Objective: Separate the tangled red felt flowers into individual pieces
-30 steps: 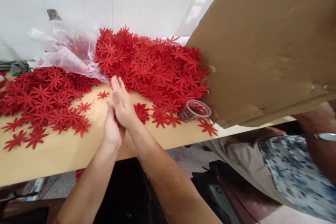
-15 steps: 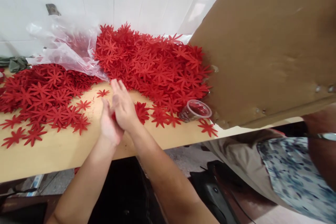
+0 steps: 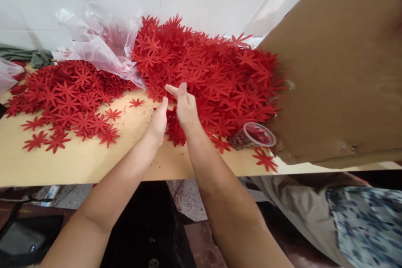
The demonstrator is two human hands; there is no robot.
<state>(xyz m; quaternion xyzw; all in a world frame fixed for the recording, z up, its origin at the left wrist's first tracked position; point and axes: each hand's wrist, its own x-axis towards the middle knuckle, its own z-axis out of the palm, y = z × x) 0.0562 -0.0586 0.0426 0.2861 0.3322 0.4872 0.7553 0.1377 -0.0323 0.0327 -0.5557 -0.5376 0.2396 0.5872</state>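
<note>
I see my two hands over one table [image 3: 78, 167]. My left hand [image 3: 158, 119] and right hand [image 3: 186, 106], fingers half curled, press a small bunch of red flowers [image 3: 174, 127] between them. One clear cup [image 3: 256, 136] lies near. Behind sit two big red piles [image 3: 216, 71], one plastic bag [image 3: 100, 42], one cardboard sheet [image 3: 339, 71].

Left hand [image 3: 158, 120] and right hand [image 3: 185, 106] at a small red flower stack [image 3: 174, 127] on the wooden table [image 3: 88, 163].

Both hands [image 3: 172, 113] and forearms are bare, without sleeves or jewellery.
</note>
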